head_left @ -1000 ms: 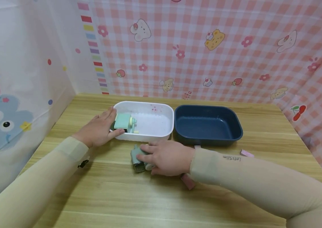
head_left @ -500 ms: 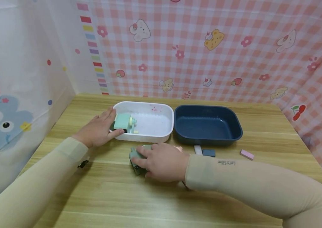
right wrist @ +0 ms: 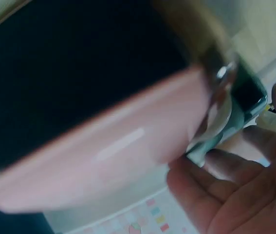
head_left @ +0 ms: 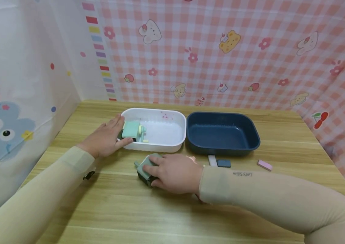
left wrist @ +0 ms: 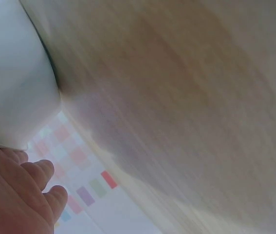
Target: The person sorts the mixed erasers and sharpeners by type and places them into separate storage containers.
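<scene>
My left hand (head_left: 103,137) rests at the left end of the white bin (head_left: 154,147), thumb over the front rim and fingers straight along the side. Inside that bin is a mint-green crank pencil sharpener (head_left: 131,129), close to the thumb. On the table in front, my right hand (head_left: 174,173) grips a grey-green pencil sharpener (head_left: 145,173), fingers over its top and thumb on its near side. A pink object (right wrist: 128,141) with a dark face looms close under the right wrist; only a small pink part shows beyond the hand in the head view.
A dark blue bin (head_left: 222,150) stands to the right of the white one. Before it lie a white eraser (head_left: 212,160), a blue-grey eraser (head_left: 223,163) and a pink eraser (head_left: 264,165). Patterned cloth (head_left: 166,61) hangs behind the wooden table (head_left: 123,217).
My right hand has shifted slightly left, and the grey-green sharpener has turned and moved left with it. The white and blue-grey erasers have come out from behind the sleeve. My left hand stays put.
</scene>
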Demonstrator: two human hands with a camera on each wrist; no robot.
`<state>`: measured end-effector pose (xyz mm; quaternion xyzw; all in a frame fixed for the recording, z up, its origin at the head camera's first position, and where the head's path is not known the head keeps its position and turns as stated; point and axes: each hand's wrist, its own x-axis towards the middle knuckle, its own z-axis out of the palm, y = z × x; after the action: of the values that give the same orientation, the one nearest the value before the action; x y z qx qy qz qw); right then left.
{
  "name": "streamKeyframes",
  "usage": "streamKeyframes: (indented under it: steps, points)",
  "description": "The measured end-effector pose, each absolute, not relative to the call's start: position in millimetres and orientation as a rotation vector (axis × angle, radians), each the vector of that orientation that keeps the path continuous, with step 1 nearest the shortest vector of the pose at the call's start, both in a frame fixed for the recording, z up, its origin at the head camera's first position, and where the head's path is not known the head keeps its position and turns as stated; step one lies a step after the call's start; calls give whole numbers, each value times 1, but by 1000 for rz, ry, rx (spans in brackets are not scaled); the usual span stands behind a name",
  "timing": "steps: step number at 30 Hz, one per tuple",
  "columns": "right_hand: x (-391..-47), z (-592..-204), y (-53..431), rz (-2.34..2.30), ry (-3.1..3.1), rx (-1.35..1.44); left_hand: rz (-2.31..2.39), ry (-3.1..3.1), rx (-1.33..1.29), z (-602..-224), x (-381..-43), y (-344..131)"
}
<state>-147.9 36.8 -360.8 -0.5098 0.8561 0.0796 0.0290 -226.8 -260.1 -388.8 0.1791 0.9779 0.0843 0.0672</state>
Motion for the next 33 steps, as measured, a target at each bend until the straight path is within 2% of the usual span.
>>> streamKeyframes:
  steps: [5, 15, 22, 33]
  points:
    - [-144, -361, 33, 215, 2677, -1403, 250, 2950, 543, -388, -228, -260]
    - [-149, -359, 32, 157, 2629, -1464, 250, 2949, 541, -388, -228, -260]
    - [-147, -362, 29, 108, 2642, -1361, 260, 2947, 536, -389, -229, -261]
    - [-149, -366, 20, 70, 2651, -1549, 268, 2941, 539, -391, -227, -261]
